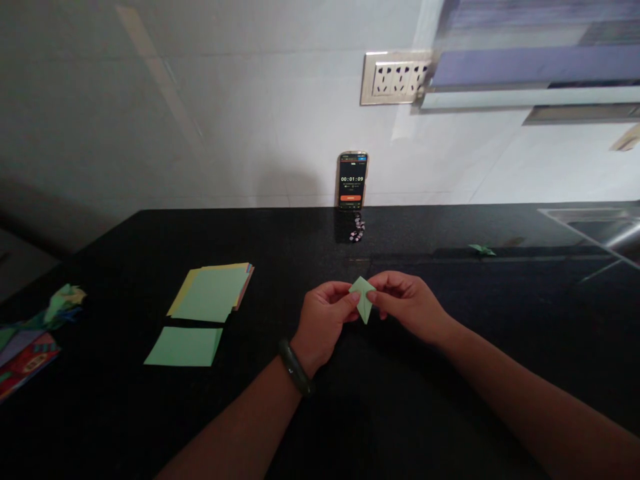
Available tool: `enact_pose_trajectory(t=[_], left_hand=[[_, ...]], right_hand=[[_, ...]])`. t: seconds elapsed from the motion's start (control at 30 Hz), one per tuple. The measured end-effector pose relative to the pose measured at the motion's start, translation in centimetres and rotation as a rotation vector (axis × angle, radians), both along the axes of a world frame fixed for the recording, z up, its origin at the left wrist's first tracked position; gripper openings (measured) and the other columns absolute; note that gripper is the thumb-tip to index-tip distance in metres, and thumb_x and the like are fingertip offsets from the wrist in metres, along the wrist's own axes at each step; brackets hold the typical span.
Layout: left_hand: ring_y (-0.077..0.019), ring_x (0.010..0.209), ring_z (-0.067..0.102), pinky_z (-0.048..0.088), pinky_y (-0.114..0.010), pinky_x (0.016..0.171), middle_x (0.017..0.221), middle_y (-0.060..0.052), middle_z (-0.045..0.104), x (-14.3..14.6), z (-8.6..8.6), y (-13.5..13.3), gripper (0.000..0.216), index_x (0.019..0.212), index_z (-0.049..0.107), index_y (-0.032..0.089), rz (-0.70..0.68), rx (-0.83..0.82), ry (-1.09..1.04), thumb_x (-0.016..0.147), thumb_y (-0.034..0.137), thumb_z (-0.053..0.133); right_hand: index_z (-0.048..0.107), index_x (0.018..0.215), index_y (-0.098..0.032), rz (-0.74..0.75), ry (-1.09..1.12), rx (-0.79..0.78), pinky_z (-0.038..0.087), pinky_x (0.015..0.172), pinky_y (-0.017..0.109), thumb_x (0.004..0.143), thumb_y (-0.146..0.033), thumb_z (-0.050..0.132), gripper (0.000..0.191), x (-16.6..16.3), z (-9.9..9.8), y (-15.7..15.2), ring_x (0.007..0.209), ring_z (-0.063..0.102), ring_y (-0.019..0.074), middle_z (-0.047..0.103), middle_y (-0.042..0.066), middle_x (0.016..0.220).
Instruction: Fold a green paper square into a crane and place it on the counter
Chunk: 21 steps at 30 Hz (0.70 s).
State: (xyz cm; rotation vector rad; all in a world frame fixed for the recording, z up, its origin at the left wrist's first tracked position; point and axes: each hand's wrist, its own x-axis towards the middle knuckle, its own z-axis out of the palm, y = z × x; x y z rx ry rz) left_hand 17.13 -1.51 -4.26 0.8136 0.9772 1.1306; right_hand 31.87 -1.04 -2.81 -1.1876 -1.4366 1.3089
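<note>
Two bare hands meet over a black worktop (280, 247), w/ a small folded paper (364, 303) held btwn them, right in front of the person. The left hand (323, 320) has a narrow grip on the paper's left side, thumb on the near face, fingers behind; the right hand (413, 303) pinches the right side the same way. Prob. held so b/c a thumb on each side steadies both halves & leaves the lower tip uncovered. Off to the left sits a stack of coloured sheets (213, 293), green on top w/ yellow peeking out; a green rectangle of paper (180, 347) lies just beside it on the near side, prob. put there to be in reach w/out crowding the hands. A phone (352, 181) stands upright against the wall (225, 133), screen to the person & reading 00:01:09, prob. so the count's visible at a glance. A small green folded pc. (483, 250) lies to the right, well apart from the hands. As for the held paper's looks: pale green, kite-shaped, long point toward the person, w/ a line down the middle; no. of layers, can't tell from here.
</note>
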Motion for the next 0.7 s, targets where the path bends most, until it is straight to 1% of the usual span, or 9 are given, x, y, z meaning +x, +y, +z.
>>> enact_pose_trajectory(t=[0.2,0.4,0.7], left_hand=[[-0.0082,0.054,0.058,0.048,-0.02,0.051,0.064,0.002,0.064,-0.1,0.1,-0.1,0.022,0.077,0.055,0.014,-0.055,0.06,0.003,0.063,0.021,0.07],[-0.0088,0.053,0.059,0.049,-0.021,0.052,0.063,0.003,0.063,-0.1,0.2,-0.1,0.018,0.076,0.054,0.014,-0.064,0.078,-0.006,0.065,0.018,0.067],[-0.0085,0.049,0.057,0.048,-0.021,0.05,0.056,0.004,0.059,-0.1,0.3,-0.1,0.01,0.064,0.057,0.013,-0.056,0.048,-0.055,0.06,0.012,0.066]], right_hand=[[0.06,0.074,-0.014,0.004,0.049,0.007,0.039,0.043,0.018,0.067,-0.023,0.065,0.013,-0.1,-0.3,-0.1,0.045,0.048,0.0053,0.059,-0.002,0.06],[0.062,0.075,-0.015,0.023,0.098,0.019,0.04,0.043,0.019,0.067,-0.022,0.066,0.011,-0.1,-0.6,-0.1,0.045,0.048,0.0052,0.059,-0.002,0.059],[0.064,0.068,-0.017,0.022,0.199,0.036,0.038,0.043,0.019,0.067,-0.017,0.064,0.001,0.0,-2.1,0.3,0.042,0.048,0.0055,0.057,-0.004,0.054]])
